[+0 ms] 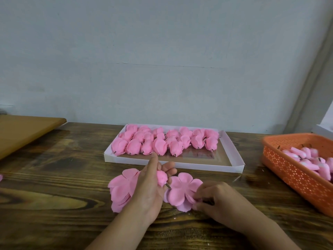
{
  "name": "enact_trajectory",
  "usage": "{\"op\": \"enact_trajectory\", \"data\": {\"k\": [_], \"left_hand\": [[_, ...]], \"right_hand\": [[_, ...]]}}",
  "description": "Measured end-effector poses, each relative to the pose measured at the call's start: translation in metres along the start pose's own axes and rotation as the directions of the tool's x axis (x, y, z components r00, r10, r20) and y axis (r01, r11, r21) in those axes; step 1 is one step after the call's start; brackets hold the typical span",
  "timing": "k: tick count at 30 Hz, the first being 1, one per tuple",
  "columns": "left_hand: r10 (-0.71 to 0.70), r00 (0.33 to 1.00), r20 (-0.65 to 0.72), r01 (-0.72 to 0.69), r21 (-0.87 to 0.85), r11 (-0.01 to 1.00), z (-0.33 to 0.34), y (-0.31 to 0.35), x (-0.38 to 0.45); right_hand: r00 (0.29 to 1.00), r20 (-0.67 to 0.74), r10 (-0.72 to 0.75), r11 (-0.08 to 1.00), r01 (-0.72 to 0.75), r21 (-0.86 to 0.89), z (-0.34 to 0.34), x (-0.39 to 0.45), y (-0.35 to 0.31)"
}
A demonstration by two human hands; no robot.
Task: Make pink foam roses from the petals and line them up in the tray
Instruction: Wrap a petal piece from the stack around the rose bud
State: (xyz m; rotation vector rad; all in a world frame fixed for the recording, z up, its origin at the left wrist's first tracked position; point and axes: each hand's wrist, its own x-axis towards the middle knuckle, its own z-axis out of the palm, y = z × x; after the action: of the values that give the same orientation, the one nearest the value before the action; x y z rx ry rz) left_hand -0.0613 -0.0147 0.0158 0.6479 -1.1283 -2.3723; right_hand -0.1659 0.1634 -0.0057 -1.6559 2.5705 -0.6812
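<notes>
Head: L hand [151, 184] holds rosebud [161, 176]; R [214, 199] pinches petals [182, 192].

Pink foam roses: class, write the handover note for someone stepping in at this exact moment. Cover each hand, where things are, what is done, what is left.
Left hand: holds a rose bud with a short dark stem, over the table.
Right hand: pinches the edge of the right petal stack on the table.
A second petal stack lies partly under the left hand.
White tray: finished roses fill its far part; the near strip is bare.
Orange basket at right holds more buds.
Left to do: wrap petals round the held bud, set it in the tray, repeat.
</notes>
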Motion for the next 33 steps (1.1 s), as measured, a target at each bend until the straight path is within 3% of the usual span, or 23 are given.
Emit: {"op": "enact_trajectory", "data": {"k": [9,15,20,23,26,30,33], "left_hand": [[0.002,1.0,-0.001,-0.002,0.004,1.0,0.001,0.0,-0.002],[0.001,1.0,-0.005,-0.001,-0.012,1.0,0.003,0.002,-0.003],[0.002,1.0,-0.001,-0.002,-0.023,1.0,0.002,0.002,-0.004],[0.009,1.0,0.007,-0.009,-0.013,1.0,0.002,0.002,-0.003],[0.018,1.0,0.01,-0.018,-0.001,1.0,0.002,0.001,-0.003],[0.02,1.0,0.007,-0.02,0.008,1.0,0.002,0.001,-0.003],[0.021,1.0,0.0,-0.021,0.01,1.0,0.003,0.001,-0.003]], "right_hand": [[1.0,-0.006,-0.001,0.997,0.001,0.071,-0.004,-0.002,-0.005],[0.986,-0.117,0.117,0.992,-0.109,0.07,0.001,-0.002,-0.009],[0.873,-0.419,0.248,0.967,-0.197,0.162,-0.002,0.001,-0.009],[0.79,-0.522,0.32,0.941,-0.204,0.269,-0.004,0.003,-0.009],[0.728,-0.471,0.499,0.839,-0.27,0.472,-0.004,0.004,-0.006],[0.704,-0.321,0.633,0.701,-0.346,0.624,-0.001,0.005,0.004],[0.672,-0.1,0.733,0.399,-0.306,0.864,-0.003,0.008,0.003]]}}
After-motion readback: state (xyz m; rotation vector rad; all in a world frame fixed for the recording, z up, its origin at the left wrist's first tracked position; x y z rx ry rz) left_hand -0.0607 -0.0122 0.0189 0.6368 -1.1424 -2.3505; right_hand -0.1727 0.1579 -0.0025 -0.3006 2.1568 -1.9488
